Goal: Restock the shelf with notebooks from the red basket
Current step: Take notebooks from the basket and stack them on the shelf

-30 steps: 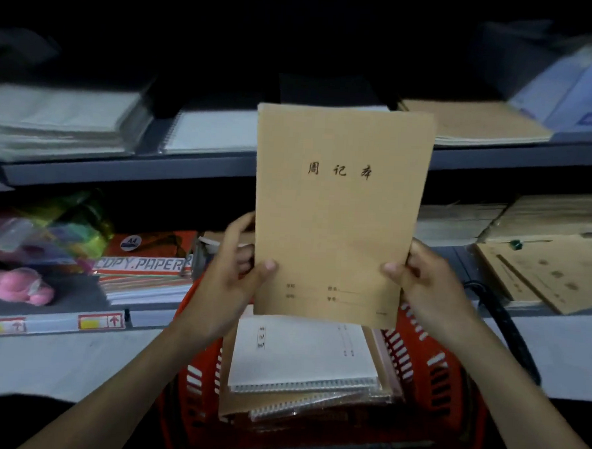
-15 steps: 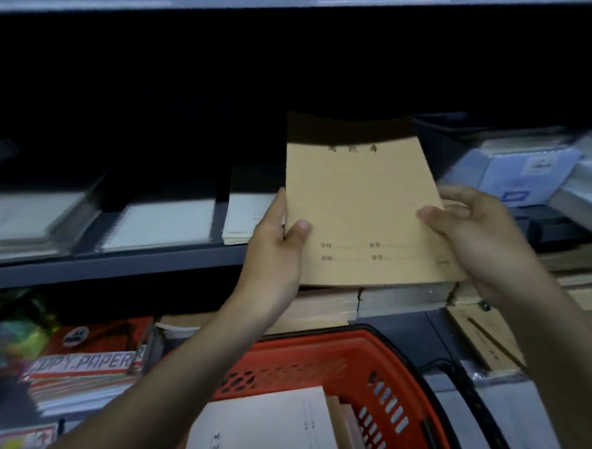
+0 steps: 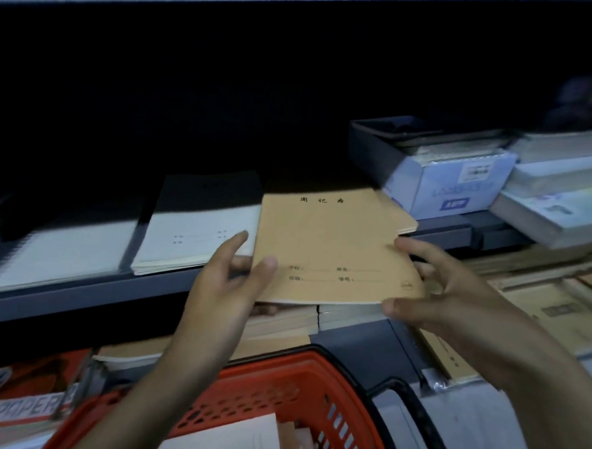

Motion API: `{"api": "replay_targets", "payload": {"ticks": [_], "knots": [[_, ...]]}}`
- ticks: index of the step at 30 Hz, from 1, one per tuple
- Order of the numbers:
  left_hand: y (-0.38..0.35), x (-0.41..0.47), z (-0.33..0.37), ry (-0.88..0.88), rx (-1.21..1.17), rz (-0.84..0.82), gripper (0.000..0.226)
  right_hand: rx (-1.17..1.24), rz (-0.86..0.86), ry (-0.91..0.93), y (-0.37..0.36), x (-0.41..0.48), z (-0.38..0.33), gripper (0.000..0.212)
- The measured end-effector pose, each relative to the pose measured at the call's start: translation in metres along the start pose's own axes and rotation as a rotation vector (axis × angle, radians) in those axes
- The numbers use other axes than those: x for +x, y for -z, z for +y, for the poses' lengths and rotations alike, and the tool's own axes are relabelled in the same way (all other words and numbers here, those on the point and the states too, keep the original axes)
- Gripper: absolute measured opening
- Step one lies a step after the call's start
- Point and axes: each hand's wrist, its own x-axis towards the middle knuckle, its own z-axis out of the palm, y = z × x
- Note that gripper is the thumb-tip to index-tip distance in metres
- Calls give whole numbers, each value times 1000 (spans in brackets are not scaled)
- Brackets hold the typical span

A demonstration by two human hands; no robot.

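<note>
A brown paper-covered notebook (image 3: 327,246) with black characters lies tilted, its far end over the grey shelf (image 3: 78,298) on top of a stack of like brown notebooks (image 3: 403,218). My left hand (image 3: 222,289) grips its near left edge, thumb on the cover. My right hand (image 3: 455,301) holds its near right corner, fingers along the side. Below, the red basket (image 3: 297,361) holds a white notebook (image 3: 228,440) and others beneath it.
A stack of white notebooks (image 3: 198,233) and a spiral pad (image 3: 63,256) lie left on the same shelf. A blue-white box (image 3: 451,184) sits right. Lower shelf holds copy paper packs (image 3: 14,412) and brown notebooks (image 3: 557,313). The basket's black handle (image 3: 411,412) arcs right.
Both hands lifted the brown notebook out of the basket, tipped it flat and pushed it forward onto the shelf's brown stack. The view rose from the basket to the shelf.
</note>
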Motion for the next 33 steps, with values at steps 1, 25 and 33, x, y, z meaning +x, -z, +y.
{"api": "replay_targets", "payload": {"ticks": [1,25,33], "knots": [[4,-11,-2,-13,9,-24,61,-41,-4,32,1,-4,0,72],[-47,48,-13,-198,346,90,36,-124,624,230,-3,83,24,51],[-61,55,-19,-188,254,224,29,-103,698,205,-5,91,20,33]]}}
